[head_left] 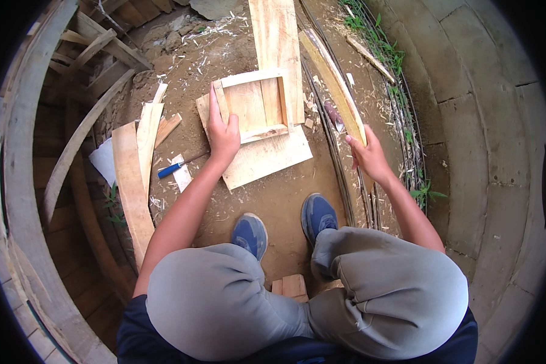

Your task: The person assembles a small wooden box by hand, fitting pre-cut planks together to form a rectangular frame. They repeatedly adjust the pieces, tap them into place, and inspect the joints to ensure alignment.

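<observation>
Your left hand (pixel 224 139) clasps the left side of the wooden frame (pixel 264 132), apparently to steady it at the far edge of the flat board (pixel 267 161), while your right hand (pixel 372 159) grips the long strip (pixel 340 91) toward its near end, presumably for control.

Bare brown earth (pixel 282 200) forms the floor, strewn with pale shavings towards eleven o'clock. A grey-brown wall (pixel 491 145) with visible seams rises at three; green weeds (pixel 393 57) edge it between one and two. A weathered timber beam (pixel 25 115) stands towards ten, in daylight.
</observation>
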A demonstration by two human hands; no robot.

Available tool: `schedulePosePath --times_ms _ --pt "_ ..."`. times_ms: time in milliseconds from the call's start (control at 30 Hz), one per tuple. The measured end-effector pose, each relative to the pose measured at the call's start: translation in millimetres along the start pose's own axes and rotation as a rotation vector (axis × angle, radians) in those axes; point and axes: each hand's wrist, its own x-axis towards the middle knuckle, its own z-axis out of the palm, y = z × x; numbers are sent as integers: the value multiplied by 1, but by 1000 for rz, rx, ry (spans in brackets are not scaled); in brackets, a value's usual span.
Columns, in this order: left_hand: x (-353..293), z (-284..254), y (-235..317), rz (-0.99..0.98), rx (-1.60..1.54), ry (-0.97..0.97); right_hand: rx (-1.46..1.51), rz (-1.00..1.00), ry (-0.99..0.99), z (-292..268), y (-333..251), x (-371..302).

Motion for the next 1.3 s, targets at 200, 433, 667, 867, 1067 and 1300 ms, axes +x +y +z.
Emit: schedulePosePath --times_ms 200,433,667,867,1067,1300 --pt "-1 1 -9 -3 -20 15 20 19 12 0 -2 1" --pt "0 0 -16 66 50 28 33 43 15 -3 0 1" --pt "3 -2 -16 98 -78 41 -50 -31 106 -5 21 -8" --pt "16 -9 -15 -345 -202 -11 -461 -200 152 -14 8 -6" --pt "29 -11 -19 -632 19 69 -601 -196 51 -14 -2 19" --pt "28 2 -13 -682 -84 68 -745 -167 -7 -19 -22 40"
